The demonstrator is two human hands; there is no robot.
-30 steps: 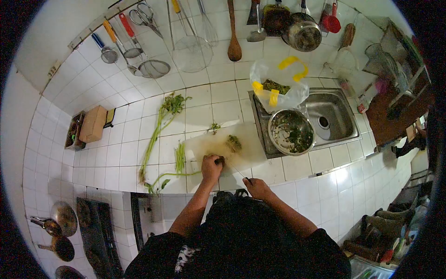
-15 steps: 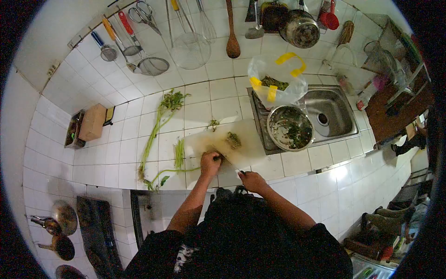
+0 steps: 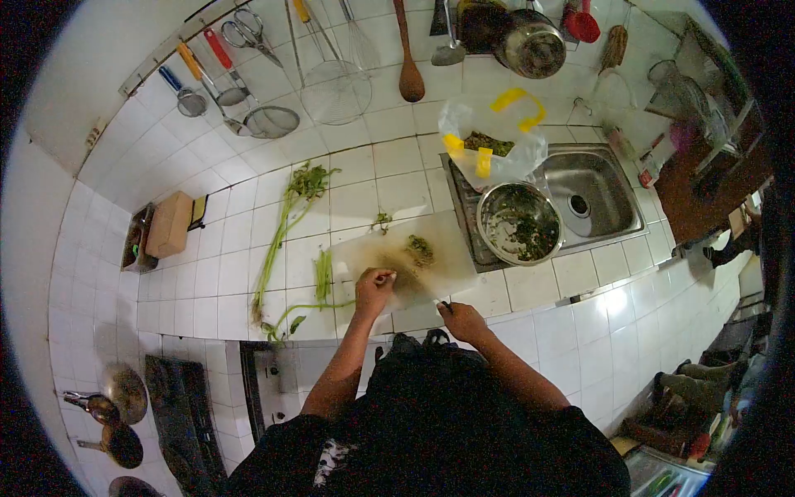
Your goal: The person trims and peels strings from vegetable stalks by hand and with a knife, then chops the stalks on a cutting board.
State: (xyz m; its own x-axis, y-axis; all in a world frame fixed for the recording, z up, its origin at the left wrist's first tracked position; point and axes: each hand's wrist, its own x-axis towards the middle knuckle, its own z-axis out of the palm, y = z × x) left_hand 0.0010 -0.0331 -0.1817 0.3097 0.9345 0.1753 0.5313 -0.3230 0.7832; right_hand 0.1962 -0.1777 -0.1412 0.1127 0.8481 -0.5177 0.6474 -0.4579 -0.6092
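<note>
My left hand (image 3: 375, 290) is closed at the lower left part of the pale cutting board (image 3: 455, 240). It grips the end of a long green stem (image 3: 319, 306), which trails left over the tiles with a leaf near it. My right hand (image 3: 465, 322) is wrapped round the dark handle of a knife (image 3: 445, 305) at the board's front edge. The blade slants up and left over the board and is blurred. A small heap of chopped greens (image 3: 420, 250) lies on the board above the knife. Cut stem pieces (image 3: 323, 275) sit left of the board.
Long leafy stalks (image 3: 280, 232) lie at the left on the tiled counter. A steel bowl (image 3: 489, 250) with chopped greens stands right of the board, by the sink (image 3: 632, 211). Behind it is a plastic bag (image 3: 526, 166) holding greens. Strainers and a wooden spoon (image 3: 411, 79) hang on the wall.
My right hand and the knife have shifted slightly right, away from my left hand. My left hand stays nearly in place, fingers still closed. The view has tilted a little.
</note>
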